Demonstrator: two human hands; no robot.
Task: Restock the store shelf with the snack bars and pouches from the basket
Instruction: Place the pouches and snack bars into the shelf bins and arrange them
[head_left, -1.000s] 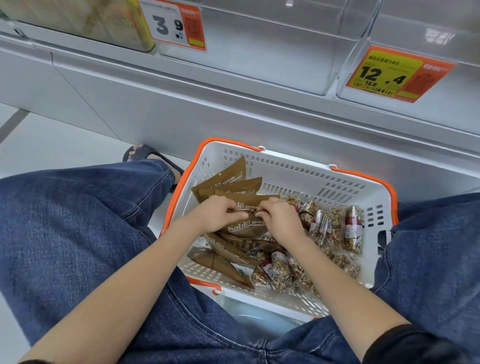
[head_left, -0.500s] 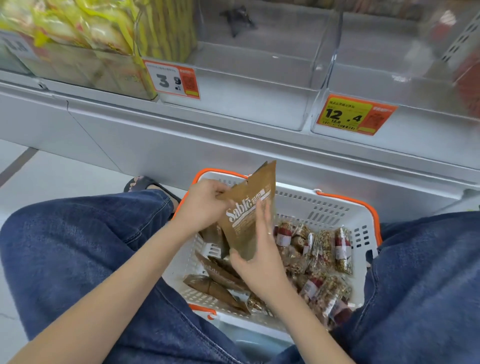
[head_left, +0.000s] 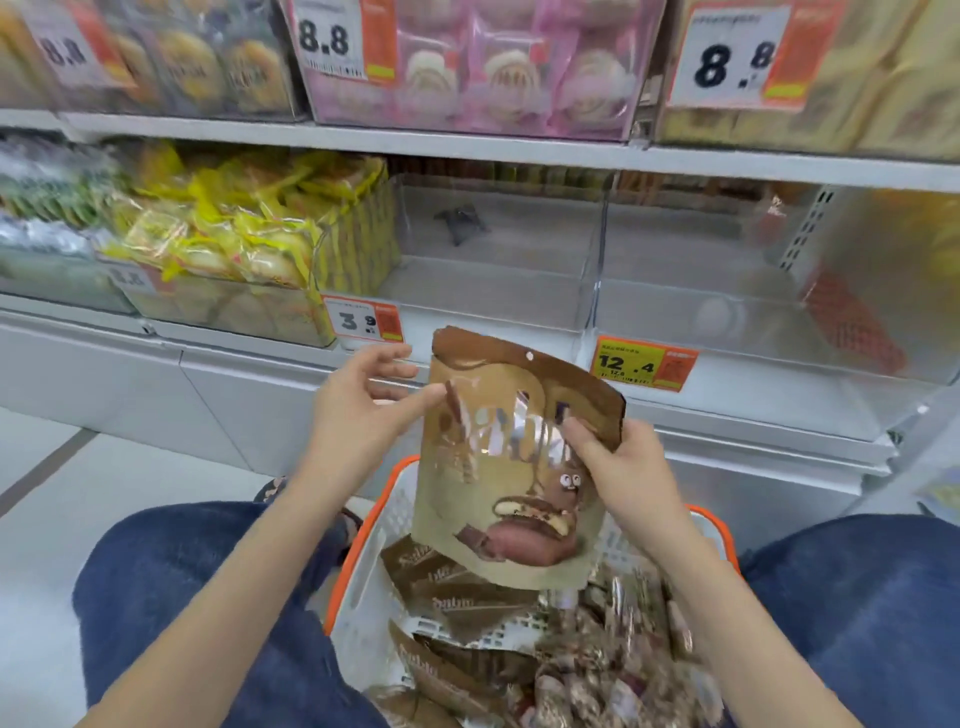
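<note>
A brown snack pouch (head_left: 514, 467) with a cartoon print is held upright above the white basket with orange rim (head_left: 363, 582). My right hand (head_left: 623, 467) grips its right edge. My left hand (head_left: 363, 410) touches the pouch's left edge with a fingertip, its fingers spread. More brown pouches (head_left: 457, 592) lie in the basket's left half, and several clear-wrapped snack bars (head_left: 613, 670) fill its right half. Two clear shelf bins stand behind the pouch: one (head_left: 493, 260) above a 3.9 tag, one (head_left: 727, 291) above a 12.4 tag.
Yellow wrapped snacks (head_left: 234, 234) fill the bin to the left. An upper shelf holds pink packs (head_left: 519, 62) under 8.8 tags. My denim-clad knees (head_left: 171, 597) flank the basket. A sandal (head_left: 275, 488) shows on the pale floor.
The pouch came up out of the basket and turned its printed front toward me. My head tilted up, bringing the shelf bins into view. My left hand loosened to a fingertip touch.
</note>
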